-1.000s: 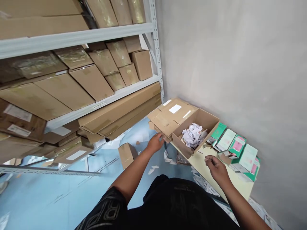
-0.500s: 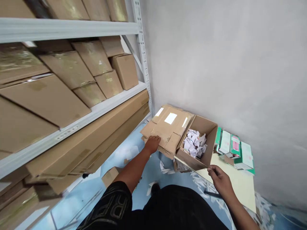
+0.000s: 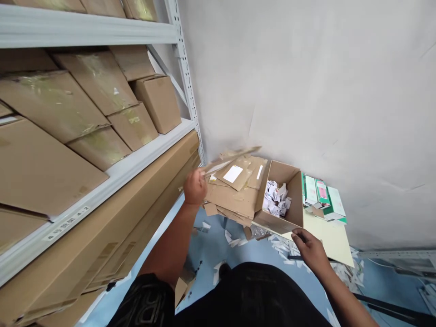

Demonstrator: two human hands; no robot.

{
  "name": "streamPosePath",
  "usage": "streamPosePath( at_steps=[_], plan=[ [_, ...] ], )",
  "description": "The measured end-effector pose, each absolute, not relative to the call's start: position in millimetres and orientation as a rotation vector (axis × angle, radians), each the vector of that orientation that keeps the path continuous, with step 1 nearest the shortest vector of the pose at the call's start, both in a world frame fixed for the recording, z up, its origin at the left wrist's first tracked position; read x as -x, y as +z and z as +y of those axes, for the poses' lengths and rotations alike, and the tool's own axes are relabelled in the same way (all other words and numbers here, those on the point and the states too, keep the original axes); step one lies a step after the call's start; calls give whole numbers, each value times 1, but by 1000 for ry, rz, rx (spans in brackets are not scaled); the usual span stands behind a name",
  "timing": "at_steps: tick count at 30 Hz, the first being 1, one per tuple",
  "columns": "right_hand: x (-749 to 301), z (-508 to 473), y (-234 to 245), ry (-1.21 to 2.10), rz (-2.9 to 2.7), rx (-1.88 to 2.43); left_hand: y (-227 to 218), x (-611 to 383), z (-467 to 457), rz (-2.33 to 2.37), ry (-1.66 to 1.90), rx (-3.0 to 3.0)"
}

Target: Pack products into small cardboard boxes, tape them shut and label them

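My left hand [image 3: 195,186] is closed on the edge of a flattened cardboard sheet [image 3: 235,156], raised at an angle above a stack of flattened cardboard [image 3: 235,197]. Beside the stack stands an open cardboard box [image 3: 284,218] holding crumpled white paper [image 3: 277,197]. My right hand [image 3: 308,247] hovers near the box's front corner at the edge of a pale yellow table [image 3: 332,238]; its fingers are curled with nothing visible in them.
A metal shelf rack [image 3: 136,154] full of brown cartons fills the left. Green and white packets [image 3: 322,193] lie on the table by the grey wall. Paper scraps [image 3: 235,238] litter the blue floor.
My left hand went from resting on the flat stack to lifting its top sheet up by the edge. The view swung right and closer to the shelf. My right hand stayed by the box.
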State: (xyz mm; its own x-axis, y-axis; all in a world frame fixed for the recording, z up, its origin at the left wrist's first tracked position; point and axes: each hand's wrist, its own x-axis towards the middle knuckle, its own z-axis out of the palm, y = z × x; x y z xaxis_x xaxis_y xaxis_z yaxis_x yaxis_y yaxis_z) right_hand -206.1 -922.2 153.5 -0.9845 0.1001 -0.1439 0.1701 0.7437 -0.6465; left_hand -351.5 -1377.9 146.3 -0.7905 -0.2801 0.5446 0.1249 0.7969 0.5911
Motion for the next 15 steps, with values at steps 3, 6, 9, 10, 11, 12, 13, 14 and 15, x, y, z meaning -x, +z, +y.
streamPosePath(
  at_steps=[3,6,9,10,11,12,13,14,15],
  plan=[
    [203,-932,152,-1095,2841,-176,177,345,-1388,-2056,-1123,-358],
    [200,-933,155,-1149,2838,-162,200,331,-1384,-1760,-1480,-373],
    [203,-922,165,-1245,2874,-177,215,317,-1362,-1575,-1738,-337],
    [205,-915,170,-1296,2903,-200,218,312,-1351,-1550,-1801,-332],
    [207,-908,176,-1367,2934,-233,220,307,-1338,-1540,-1857,-329],
    [210,-899,181,-1462,2963,-272,222,302,-1323,-1544,-1912,-326],
    [212,-888,187,-1580,2984,-312,223,297,-1307,-1557,-1968,-322],
    [213,-877,193,-1708,2992,-343,224,292,-1290,-1577,-2026,-315],
    [213,-864,200,-1831,2991,-364,225,287,-1271,-1598,-2084,-305]
  ],
)
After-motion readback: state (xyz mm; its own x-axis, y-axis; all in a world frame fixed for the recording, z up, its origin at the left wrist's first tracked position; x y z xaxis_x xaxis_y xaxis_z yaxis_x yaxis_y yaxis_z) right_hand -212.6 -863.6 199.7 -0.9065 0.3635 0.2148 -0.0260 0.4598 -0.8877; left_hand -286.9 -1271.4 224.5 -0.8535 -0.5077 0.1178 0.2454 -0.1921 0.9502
